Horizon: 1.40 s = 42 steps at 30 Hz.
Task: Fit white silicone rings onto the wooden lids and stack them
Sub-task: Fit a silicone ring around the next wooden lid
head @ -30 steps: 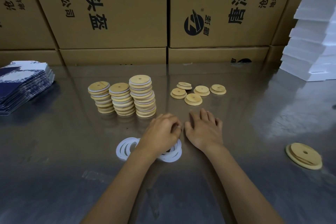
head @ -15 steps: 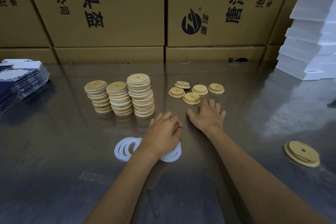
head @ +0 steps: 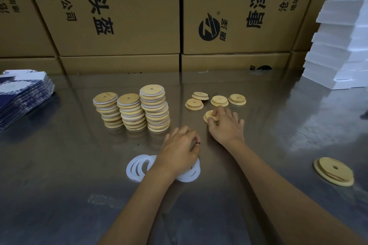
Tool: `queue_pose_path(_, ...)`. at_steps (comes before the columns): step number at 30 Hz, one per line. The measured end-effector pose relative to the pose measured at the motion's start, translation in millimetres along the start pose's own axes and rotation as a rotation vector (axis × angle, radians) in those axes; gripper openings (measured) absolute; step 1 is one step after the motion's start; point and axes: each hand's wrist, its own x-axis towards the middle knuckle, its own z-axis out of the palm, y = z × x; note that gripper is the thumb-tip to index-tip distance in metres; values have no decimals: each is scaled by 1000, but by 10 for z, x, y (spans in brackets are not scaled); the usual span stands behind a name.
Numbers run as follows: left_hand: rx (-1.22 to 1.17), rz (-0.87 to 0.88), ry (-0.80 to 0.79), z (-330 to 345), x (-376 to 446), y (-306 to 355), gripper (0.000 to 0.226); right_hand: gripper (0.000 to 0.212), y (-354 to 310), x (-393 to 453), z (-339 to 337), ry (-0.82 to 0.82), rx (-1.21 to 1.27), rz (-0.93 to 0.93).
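Note:
Three stacks of wooden lids with white rings fitted [head: 155, 109] stand at the table's middle left. Several bare wooden lids [head: 219, 100] lie loose to their right. My right hand [head: 226, 127] reaches forward, and its thumb and fingers pinch the nearest loose lid [head: 208, 115], which is partly hidden under the fingers. My left hand [head: 179, 151] sits with curled fingers on a pile of white silicone rings [head: 137, 167] and grips one; its fingertips are hidden.
A pair of wooden lids [head: 333, 171] lies alone at the right on the steel table [head: 59, 165]. Cardboard boxes [head: 119, 16] wall off the back. White foam sheets [head: 342, 45] are stacked at the far right, and blue printed cards [head: 22, 93] at the left.
My right hand has moved forward from beside the left hand to the nearest loose lid and closed on it. The left hand has stayed on the rings.

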Motion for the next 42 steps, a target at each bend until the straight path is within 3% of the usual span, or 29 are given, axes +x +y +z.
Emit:
queue_pose_path(2,-3,1,-4,-5,0,3,14,23,4,6,-14,-29,57,8)
queue_pose_path(6,-11,-1,-9,-11,-6,1,14,53,-3,39,-39,-92,66,101)
queue_pose_path(9,-14,-4,-25,-24,-2,-5,16,58,1,63,-37,-156,22,141)
queue_pose_path(15,-18,-4,-46,-44,-7,-9,17,37,28,-21,-135,-67,292,109)
queue_pose_path(21,-36,-11,-73,-84,-10,-27,17,54,64,-146,-290,-190,728,246)
queue_pose_path(27,-111,-18,-135,-156,15,-40,20,16,-55,-365,-266,-121,634,277)
queue_pose_path(31,-314,-113,-198,-297,32,-121,18,16,-111,-564,-221,-41,707,243)
queue_pose_path(36,-400,-172,-311,-459,-15,-206,12,16,-169,-521,-289,-31,872,377)
queue_pose_path(42,-365,-186,-311,-485,-35,-154,12,6,-230,-563,-411,-144,1169,499)
